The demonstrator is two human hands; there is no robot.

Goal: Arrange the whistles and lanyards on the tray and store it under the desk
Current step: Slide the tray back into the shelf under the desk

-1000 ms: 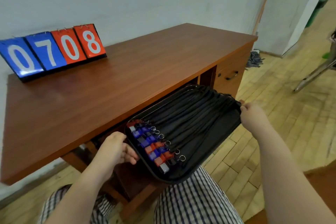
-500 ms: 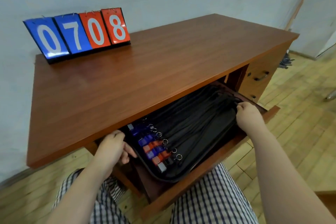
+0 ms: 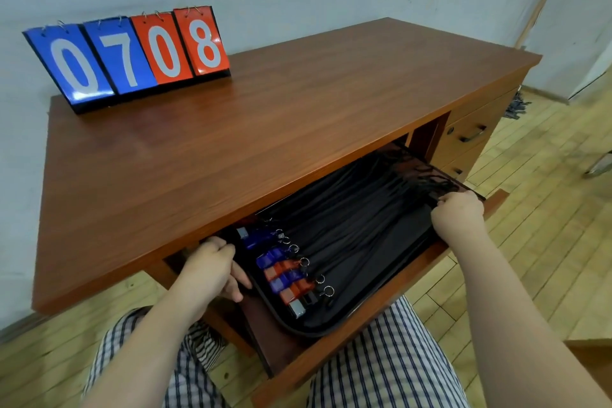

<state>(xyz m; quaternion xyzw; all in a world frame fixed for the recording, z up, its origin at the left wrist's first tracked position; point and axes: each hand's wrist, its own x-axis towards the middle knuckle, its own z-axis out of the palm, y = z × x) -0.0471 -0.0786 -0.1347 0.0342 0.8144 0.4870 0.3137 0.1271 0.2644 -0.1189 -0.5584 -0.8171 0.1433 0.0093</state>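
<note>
The black tray, with blue and red whistles rowed at its left end and black lanyards stretched rightward, lies on the pull-out shelf under the desk. The left hand grips its left edge with curled fingers; the right hand clutches its right end.

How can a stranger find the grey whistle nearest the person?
Under the desk, a black tray sits on a pull-out shelf. Whistles line its left end. The grey whistle ends the row nearest the person, after red and blue ones.
</note>
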